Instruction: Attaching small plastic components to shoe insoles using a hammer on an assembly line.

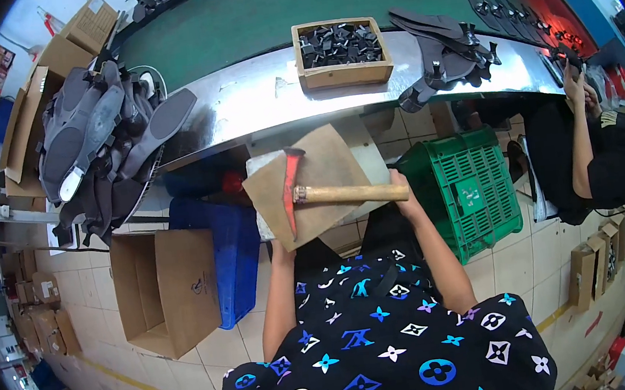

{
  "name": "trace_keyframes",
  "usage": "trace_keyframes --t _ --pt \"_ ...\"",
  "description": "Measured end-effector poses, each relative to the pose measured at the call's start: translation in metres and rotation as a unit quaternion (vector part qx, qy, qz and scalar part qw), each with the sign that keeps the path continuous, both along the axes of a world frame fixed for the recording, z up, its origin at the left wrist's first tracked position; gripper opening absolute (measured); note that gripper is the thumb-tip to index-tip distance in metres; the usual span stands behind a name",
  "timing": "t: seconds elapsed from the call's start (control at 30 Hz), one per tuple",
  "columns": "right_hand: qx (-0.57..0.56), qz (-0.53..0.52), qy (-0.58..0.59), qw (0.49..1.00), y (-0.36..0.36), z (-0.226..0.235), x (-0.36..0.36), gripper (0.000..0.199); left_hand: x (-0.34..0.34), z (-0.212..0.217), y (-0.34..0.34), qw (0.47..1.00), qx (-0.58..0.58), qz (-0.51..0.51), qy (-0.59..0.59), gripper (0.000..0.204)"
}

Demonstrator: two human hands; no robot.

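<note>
A hammer [293,189] with a red head and a wooden handle lies across a tan sheet [333,163] in front of my body. Beneath that sheet, part of a pale slab [367,159] shows. My right hand [403,198] is at the handle's end, beside the right edge of the sheet; the handle covers part of it, and its fingers are mostly hidden. Of my left arm, the forearm [278,295] shows up to the wrist at the sheet's lower left corner. The sheet hides my left hand.
Beyond a metal ledge [241,111] runs a green belt [231,19]. A wooden box [345,77] of small black parts and dark strapped shoe soles [451,56] lie there; more soles [81,129] are heaped left. A carton [187,278], blue bin [236,257] and green crate [478,191] flank me. A person [616,153] works at right.
</note>
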State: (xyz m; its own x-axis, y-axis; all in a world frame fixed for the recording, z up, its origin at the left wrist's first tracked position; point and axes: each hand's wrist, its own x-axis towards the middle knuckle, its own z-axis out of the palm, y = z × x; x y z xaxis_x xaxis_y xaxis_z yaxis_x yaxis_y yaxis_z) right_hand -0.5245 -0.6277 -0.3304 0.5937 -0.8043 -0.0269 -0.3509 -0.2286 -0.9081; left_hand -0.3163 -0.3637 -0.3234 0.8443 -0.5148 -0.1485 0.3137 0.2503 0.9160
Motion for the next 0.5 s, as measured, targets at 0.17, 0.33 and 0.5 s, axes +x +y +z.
trace_keyframes --t 0.17,0.33,0.5 --pt "0.167 -0.019 -0.053 0.984 0.017 0.008 -0.005 0.057 0.000 0.020 0.003 0.997 -0.009 0.028 -0.072 0.055" --pt "0.139 -0.035 -0.041 0.989 0.010 -0.033 -0.012 0.054 0.015 0.041 -0.019 0.975 0.037 0.078 -0.203 0.051" --pt "0.120 -0.076 -0.003 0.990 -0.003 -0.062 -0.005 0.057 0.010 0.008 -0.025 0.986 0.016 0.048 -0.162 0.053"
